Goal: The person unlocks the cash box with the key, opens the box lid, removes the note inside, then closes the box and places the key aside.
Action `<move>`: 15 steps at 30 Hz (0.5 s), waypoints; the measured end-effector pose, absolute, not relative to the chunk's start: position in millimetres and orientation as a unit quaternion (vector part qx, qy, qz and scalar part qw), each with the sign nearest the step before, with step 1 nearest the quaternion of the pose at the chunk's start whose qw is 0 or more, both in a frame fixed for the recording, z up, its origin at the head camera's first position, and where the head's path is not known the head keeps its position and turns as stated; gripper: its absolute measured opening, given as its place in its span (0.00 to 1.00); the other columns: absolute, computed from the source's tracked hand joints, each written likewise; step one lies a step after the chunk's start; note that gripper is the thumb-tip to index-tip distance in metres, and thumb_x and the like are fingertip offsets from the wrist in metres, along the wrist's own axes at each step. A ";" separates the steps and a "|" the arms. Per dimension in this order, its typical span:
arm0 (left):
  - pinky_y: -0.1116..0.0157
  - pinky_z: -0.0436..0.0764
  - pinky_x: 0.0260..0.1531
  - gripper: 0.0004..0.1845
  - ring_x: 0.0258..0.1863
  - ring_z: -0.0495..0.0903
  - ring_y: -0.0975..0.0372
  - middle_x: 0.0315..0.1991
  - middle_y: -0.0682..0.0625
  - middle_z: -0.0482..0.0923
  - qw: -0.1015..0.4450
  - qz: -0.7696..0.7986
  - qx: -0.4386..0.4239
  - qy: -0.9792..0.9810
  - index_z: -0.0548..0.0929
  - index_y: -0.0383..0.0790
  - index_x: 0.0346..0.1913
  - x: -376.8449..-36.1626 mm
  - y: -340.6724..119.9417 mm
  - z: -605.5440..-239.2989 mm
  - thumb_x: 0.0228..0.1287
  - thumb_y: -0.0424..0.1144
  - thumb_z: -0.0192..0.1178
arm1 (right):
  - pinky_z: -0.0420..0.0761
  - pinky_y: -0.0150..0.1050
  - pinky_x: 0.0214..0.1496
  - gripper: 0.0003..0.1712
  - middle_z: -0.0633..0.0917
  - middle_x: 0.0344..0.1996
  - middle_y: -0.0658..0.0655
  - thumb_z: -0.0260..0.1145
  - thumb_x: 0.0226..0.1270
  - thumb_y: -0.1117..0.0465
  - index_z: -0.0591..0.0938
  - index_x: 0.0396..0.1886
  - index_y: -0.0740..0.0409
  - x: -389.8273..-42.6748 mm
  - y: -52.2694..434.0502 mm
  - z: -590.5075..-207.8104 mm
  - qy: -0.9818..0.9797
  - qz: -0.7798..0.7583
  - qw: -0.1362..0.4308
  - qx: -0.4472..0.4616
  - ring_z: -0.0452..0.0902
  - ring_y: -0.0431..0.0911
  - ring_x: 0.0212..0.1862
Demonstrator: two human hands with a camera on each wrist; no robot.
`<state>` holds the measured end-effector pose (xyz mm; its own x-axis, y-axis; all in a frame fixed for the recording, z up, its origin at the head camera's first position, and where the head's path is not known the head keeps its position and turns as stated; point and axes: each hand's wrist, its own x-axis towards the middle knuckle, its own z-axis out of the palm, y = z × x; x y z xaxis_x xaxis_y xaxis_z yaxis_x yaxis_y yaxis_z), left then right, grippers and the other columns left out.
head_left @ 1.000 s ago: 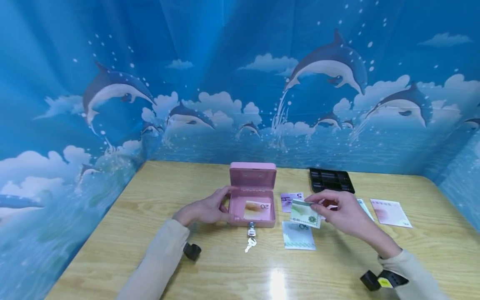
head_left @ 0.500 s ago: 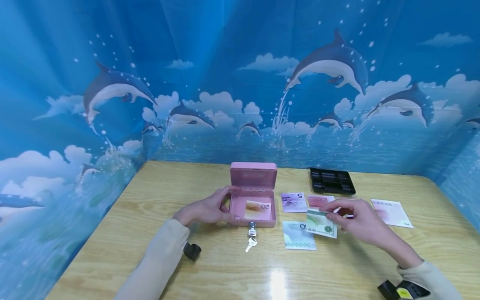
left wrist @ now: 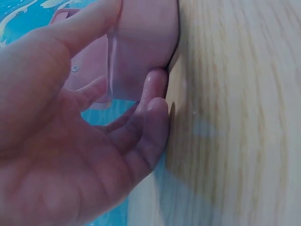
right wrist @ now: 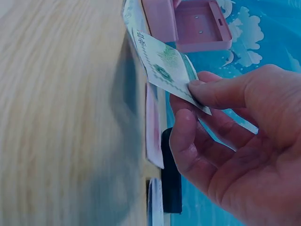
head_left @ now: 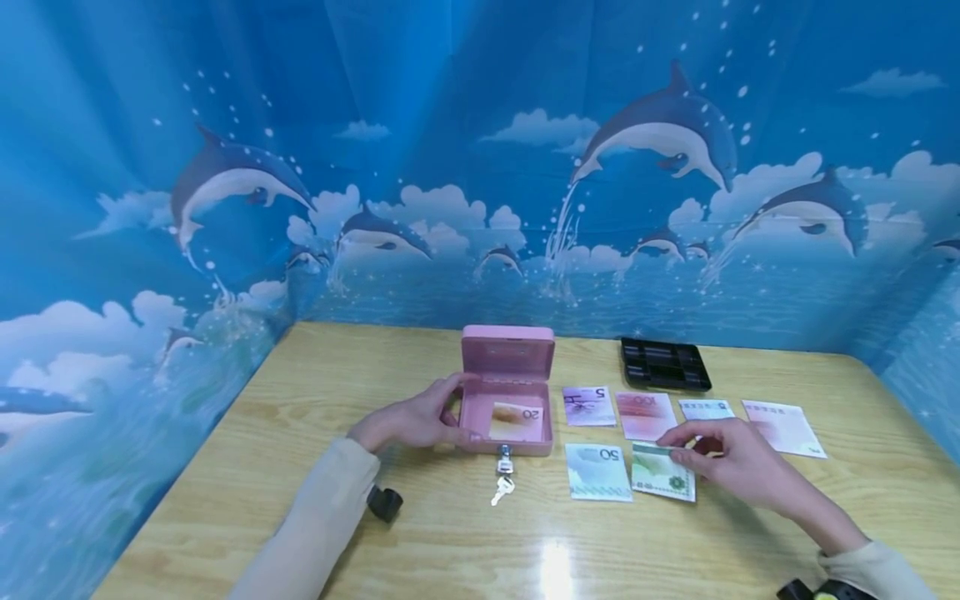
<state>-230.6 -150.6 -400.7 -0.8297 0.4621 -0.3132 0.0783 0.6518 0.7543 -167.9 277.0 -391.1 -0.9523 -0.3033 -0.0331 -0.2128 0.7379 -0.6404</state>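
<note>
Right now the right hand [head_left: 731, 462] pinches a green banknote [head_left: 663, 473] by its far right corner, thumb on top and fingers beneath, as the right wrist view [right wrist: 165, 70] shows plainly. The note sits low over the tabletop [head_left: 300, 433], just right of the 50 note [head_left: 597, 471]; its long axis runs roughly near to far, tilted slightly to the right at the near end. Whether its near edge touches the wood I cannot tell. The printing on it is too small to read.

The left hand [head_left: 408, 421] is clamped on the left wall of the pink cash box [head_left: 507, 421], thumb over the rim and fingers curled against the outside; the left wrist view [left wrist: 94, 141] shows the fingertips pressed to the box wall at the tabletop. The box stands open, lid upright at the far side, with a 20 note [head_left: 516, 419] lying inside. A key [head_left: 501, 486] hangs from the lock on its near face.

Beyond the green note lie a purple 5 note [head_left: 587, 405], a pink note [head_left: 645, 414], a pale blue note [head_left: 706, 409] partly covered by the right hand, and another pink note [head_left: 782, 427] at the far right. A black tray [head_left: 663, 363] sits further back.
</note>
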 end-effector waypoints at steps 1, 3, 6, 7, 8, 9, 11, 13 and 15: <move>0.61 0.79 0.52 0.53 0.52 0.76 0.59 0.73 0.44 0.63 0.248 0.387 0.158 0.874 0.52 0.58 0.81 -230.8 -151.0 -400.8 0.60 0.52 0.74 | 0.76 0.31 0.29 0.08 0.90 0.42 0.52 0.70 0.67 0.63 0.90 0.44 0.51 -168.2 277.9 -392.2 0.930 -0.333 0.069 -0.141 0.77 0.31 0.32; 0.61 0.79 0.52 0.53 0.51 0.76 0.59 0.72 0.43 0.63 0.248 0.387 0.167 0.872 0.51 0.57 0.82 -230.8 -152.0 -401.4 0.61 0.51 0.73 | 0.77 0.31 0.30 0.08 0.89 0.41 0.52 0.70 0.67 0.63 0.90 0.44 0.51 -168.9 279.3 -394.2 0.931 -0.329 0.076 -0.141 0.77 0.32 0.32; 0.61 0.80 0.52 0.53 0.51 0.77 0.59 0.73 0.43 0.64 0.248 0.393 0.182 0.866 0.50 0.55 0.82 -230.8 -154.1 -402.5 0.62 0.49 0.73 | 0.77 0.31 0.31 0.08 0.89 0.39 0.51 0.70 0.67 0.64 0.90 0.44 0.51 -170.5 280.2 -395.8 0.934 -0.318 0.081 -0.140 0.78 0.32 0.33; 0.61 0.81 0.50 0.53 0.50 0.78 0.59 0.73 0.43 0.64 0.249 0.397 0.186 0.864 0.50 0.55 0.82 -230.6 -154.7 -402.9 0.62 0.49 0.73 | 0.77 0.31 0.31 0.08 0.89 0.39 0.51 0.70 0.67 0.64 0.90 0.44 0.50 -171.1 280.5 -396.2 0.936 -0.312 0.081 -0.140 0.77 0.32 0.33; 0.62 0.82 0.49 0.53 0.50 0.78 0.59 0.74 0.43 0.64 0.248 0.400 0.188 0.862 0.50 0.55 0.82 -230.6 -155.1 -403.3 0.62 0.49 0.73 | 0.77 0.31 0.31 0.08 0.89 0.39 0.50 0.71 0.66 0.64 0.90 0.43 0.50 -171.6 280.8 -396.6 0.938 -0.306 0.081 -0.139 0.77 0.32 0.33; 0.62 0.82 0.48 0.53 0.50 0.78 0.59 0.74 0.43 0.64 0.249 0.403 0.190 0.860 0.50 0.55 0.82 -230.4 -155.6 -403.5 0.62 0.49 0.73 | 0.77 0.31 0.31 0.08 0.89 0.38 0.50 0.71 0.66 0.64 0.90 0.43 0.50 -172.2 281.4 -397.0 0.940 -0.301 0.079 -0.142 0.77 0.32 0.33; 0.62 0.84 0.46 0.52 0.50 0.79 0.59 0.74 0.43 0.65 0.250 0.410 0.194 0.855 0.49 0.55 0.82 -230.4 -156.2 -404.3 0.62 0.49 0.72 | 0.77 0.30 0.31 0.08 0.89 0.38 0.49 0.71 0.66 0.64 0.90 0.43 0.50 -173.2 282.5 -398.1 0.941 -0.293 0.075 -0.150 0.77 0.31 0.33; 0.61 0.84 0.44 0.52 0.51 0.79 0.59 0.74 0.42 0.65 0.250 0.415 0.195 0.852 0.50 0.54 0.82 -230.6 -156.7 -404.9 0.63 0.49 0.72 | 0.78 0.30 0.32 0.08 0.89 0.37 0.48 0.72 0.65 0.64 0.90 0.43 0.50 -174.0 283.4 -399.5 0.942 -0.287 0.068 -0.161 0.77 0.31 0.33; 0.61 0.84 0.44 0.51 0.51 0.79 0.59 0.74 0.42 0.64 0.250 0.416 0.197 0.852 0.50 0.54 0.82 -230.8 -157.0 -405.2 0.63 0.50 0.71 | 0.79 0.30 0.33 0.08 0.89 0.37 0.48 0.73 0.65 0.64 0.90 0.43 0.50 -174.6 284.2 -401.1 0.942 -0.280 0.063 -0.173 0.77 0.30 0.34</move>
<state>-230.8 -157.0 -405.2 -0.7977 0.5430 -0.2623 0.1267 0.5762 0.8075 -174.6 284.2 -401.1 -0.9324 -0.3607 -0.0219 -0.2900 0.7831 -0.5502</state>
